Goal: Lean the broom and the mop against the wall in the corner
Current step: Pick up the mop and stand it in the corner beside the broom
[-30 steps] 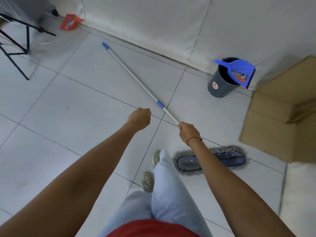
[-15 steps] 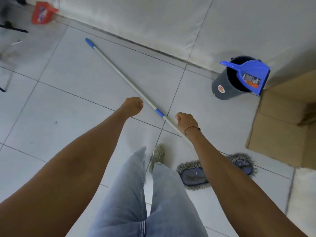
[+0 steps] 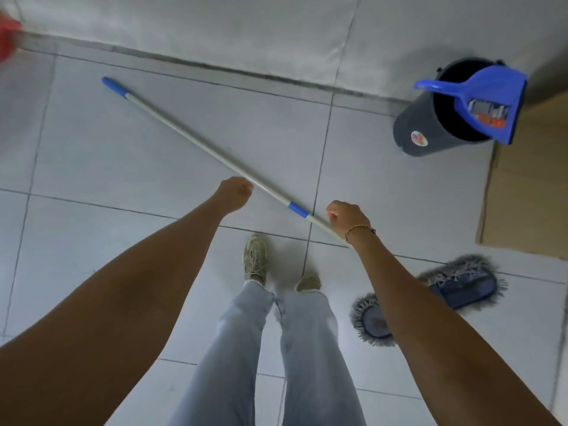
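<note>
The mop has a long silver handle [image 3: 196, 142] with blue ends, slanting from upper left down to my right hand [image 3: 347, 218], which is closed around it. Its flat blue head with a grey fringe [image 3: 461, 287] rests on the floor at lower right, partly hidden by my right forearm. My left hand [image 3: 233, 193] is a closed fist just beside the handle, holding nothing that I can see. No broom is in view.
A dark bucket [image 3: 430, 130] with a blue dustpan [image 3: 479, 99] on it stands by the white wall [image 3: 246, 26]. A cardboard box [image 3: 528, 186] lies at the right. A red object [image 3: 7, 35] shows at the top left edge. My feet [image 3: 255, 259] stand on grey tiles.
My view has swung right and downward, so the red object slid to the left edge. My left fist has come closer to the mop handle. My right hand keeps its grip.
</note>
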### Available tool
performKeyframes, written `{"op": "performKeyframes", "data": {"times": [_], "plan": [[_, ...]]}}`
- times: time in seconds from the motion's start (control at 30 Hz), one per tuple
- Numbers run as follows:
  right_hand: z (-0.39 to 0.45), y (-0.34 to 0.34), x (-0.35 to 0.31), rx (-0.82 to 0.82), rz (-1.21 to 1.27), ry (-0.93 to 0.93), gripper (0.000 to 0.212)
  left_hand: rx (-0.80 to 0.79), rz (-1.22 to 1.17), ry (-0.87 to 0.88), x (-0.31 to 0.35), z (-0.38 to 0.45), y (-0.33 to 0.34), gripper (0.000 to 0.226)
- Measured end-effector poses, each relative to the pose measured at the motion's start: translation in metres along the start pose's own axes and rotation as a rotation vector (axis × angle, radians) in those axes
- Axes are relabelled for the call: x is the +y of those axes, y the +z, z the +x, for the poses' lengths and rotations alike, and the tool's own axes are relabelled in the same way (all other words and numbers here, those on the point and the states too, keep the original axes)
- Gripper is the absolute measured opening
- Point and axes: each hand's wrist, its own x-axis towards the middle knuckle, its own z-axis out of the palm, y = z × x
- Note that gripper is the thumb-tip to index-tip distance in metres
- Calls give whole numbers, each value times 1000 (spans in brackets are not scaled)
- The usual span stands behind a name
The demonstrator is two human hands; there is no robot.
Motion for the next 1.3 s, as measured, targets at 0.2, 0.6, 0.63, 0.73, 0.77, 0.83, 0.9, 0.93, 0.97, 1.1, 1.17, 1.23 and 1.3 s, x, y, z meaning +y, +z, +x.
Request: {"op": "performKeyframes", "data": {"times": [0.2, 0.6, 0.63, 0.73, 0.77, 0.83, 0.9, 0.93, 0.97, 1.1, 1.17, 1.23, 1.3], "plan": [[110, 62, 32, -54, 33, 109, 28, 54, -709, -171, -37, 118, 48, 23], [314, 282, 155, -226, -41, 132, 44, 23, -1128, -490, -171, 354, 228, 51], [320, 285, 156, -244, -19, 130, 38, 45, -1214, -478, -170, 362, 228, 51], [325, 285, 153, -265, -27, 116, 28, 96, -1229, -446, -161, 367, 217, 48], [319, 281, 150, -249, -26, 97, 26, 122, -1212, -430, -156, 362, 210, 40], [309, 278, 145, -198, -32, 73, 23, 154, -1186, -393, -146, 350, 201, 24], [290, 266, 138, -144, -29, 67, 21, 150, -1242, -333, -133, 329, 183, 25], [275, 251, 130, -115, -22, 63, 20, 144, -1251, -289, -120, 308, 165, 25], [262, 238, 125, -92, -12, 63, 19, 141, -1245, -245, -105, 288, 149, 21], [210, 177, 107, -28, 6, 48, 26, 102, -1195, -32, -33, 217, 83, 8], [175, 132, 98, 3, 34, 38, 32, 62, -1128, 129, 17, 175, 42, 11], [145, 95, 92, 38, 66, 45, 34, 25, -1040, 258, 68, 139, 11, 12], [104, 48, 85, 104, 121, 56, 33, -2, -963, 373, 126, 93, -22, 14]]}}
